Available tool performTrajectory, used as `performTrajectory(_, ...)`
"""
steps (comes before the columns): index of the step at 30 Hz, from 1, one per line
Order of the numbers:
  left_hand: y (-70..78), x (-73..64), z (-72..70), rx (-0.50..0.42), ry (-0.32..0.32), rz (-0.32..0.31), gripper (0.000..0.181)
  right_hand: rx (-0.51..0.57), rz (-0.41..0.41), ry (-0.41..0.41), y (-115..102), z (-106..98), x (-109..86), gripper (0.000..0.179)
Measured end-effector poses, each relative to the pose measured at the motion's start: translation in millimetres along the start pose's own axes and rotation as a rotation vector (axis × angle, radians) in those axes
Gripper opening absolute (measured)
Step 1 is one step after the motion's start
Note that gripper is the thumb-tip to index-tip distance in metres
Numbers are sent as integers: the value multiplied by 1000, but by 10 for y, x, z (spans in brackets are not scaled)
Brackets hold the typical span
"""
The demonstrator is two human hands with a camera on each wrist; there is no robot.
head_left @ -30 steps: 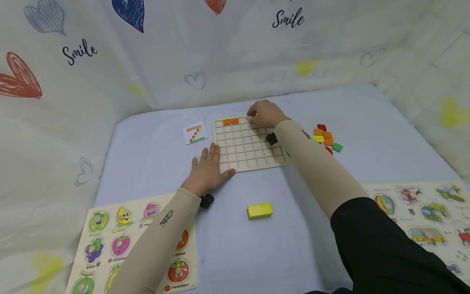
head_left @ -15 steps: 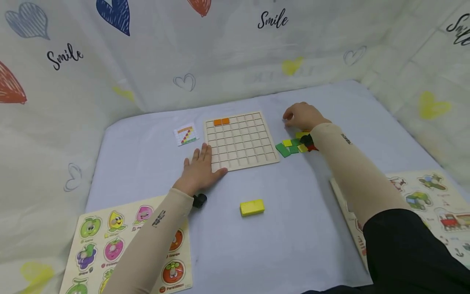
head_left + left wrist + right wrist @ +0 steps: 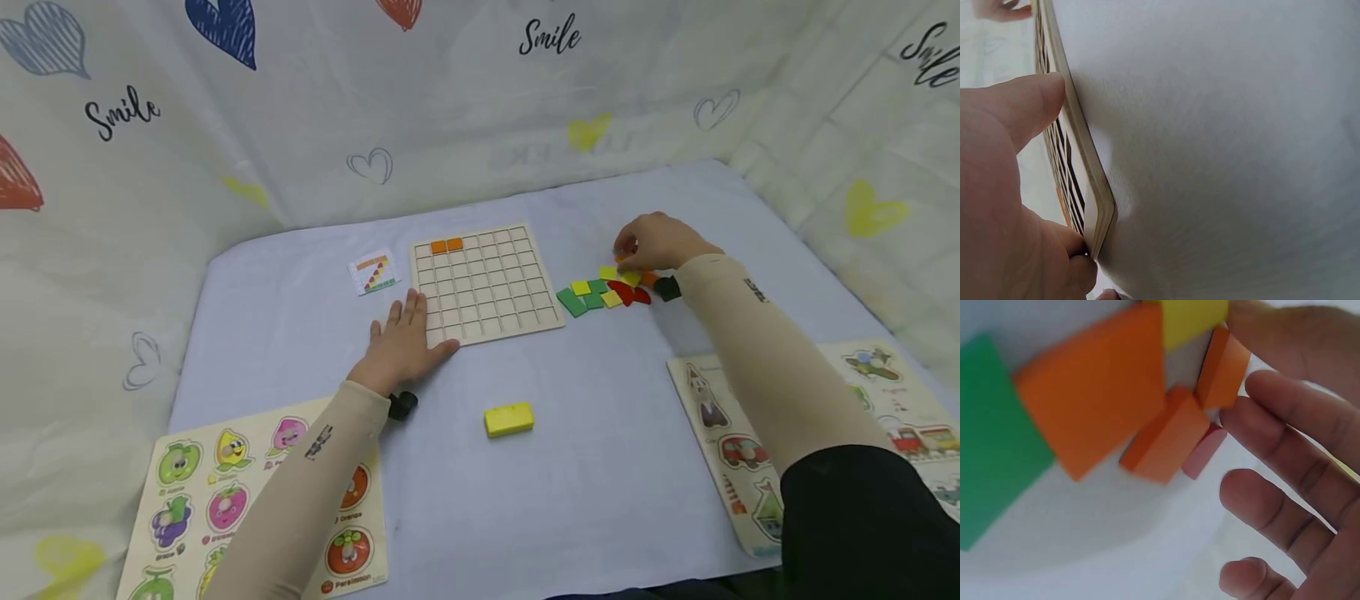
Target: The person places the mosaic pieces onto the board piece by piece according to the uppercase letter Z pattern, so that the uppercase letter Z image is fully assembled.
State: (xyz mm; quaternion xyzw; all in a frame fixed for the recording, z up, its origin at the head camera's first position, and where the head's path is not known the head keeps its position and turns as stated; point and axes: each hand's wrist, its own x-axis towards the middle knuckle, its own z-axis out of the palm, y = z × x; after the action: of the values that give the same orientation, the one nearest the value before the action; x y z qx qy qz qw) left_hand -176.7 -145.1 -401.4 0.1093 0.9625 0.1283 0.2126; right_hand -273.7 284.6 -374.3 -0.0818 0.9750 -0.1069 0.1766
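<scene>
In the head view, my left hand (image 3: pixel 397 346) lies with fingers spread at the lower left corner of a wooden grid board (image 3: pixel 487 283). The left wrist view shows its thumb (image 3: pixel 1041 103) resting along the board's edge. Two orange tiles (image 3: pixel 447 245) sit in the board's top row. Right of the board, my right hand (image 3: pixel 663 240) is over a pile of coloured tiles (image 3: pixel 596 287). In the right wrist view, its thumb and fingers lie apart, fingertips right at a small orange tile (image 3: pixel 1225 369). More orange tiles (image 3: pixel 1097 387) and a green tile (image 3: pixel 997 437) lie beside it.
A pattern card (image 3: pixel 374 272) lies left of the board. In front is a yellow block (image 3: pixel 509 419). A fruit puzzle board (image 3: pixel 360 575) lies at the lower left, a vehicle puzzle board (image 3: pixel 693 392) at the lower right, partly hidden by my right arm.
My right hand has moved right from the board's top row to the tile pile, its fingers coming down at an orange tile. My left hand stays at the board's corner. The head view shifted slightly.
</scene>
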Motion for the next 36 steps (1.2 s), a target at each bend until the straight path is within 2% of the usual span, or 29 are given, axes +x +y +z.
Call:
performTrajectory(7,-26,12,5,6,9,-3,104,36,30,-31,26,7,-55,39)
performTrajectory(18,-48,26,-10,9,10,-4,105,14,8,17,-25,35,27,26)
performTrajectory(22,-50,29,-8,18,14,-6,104,41,0,33,-72,43,78,30)
performTrajectory(27,-49,35,-4,29,12,-12,105,99,-22,41,-242,50,197,36)
performTrajectory(36,-55,21,-29,24,12,-11,104,53,-151,65,-733,41,549,35)
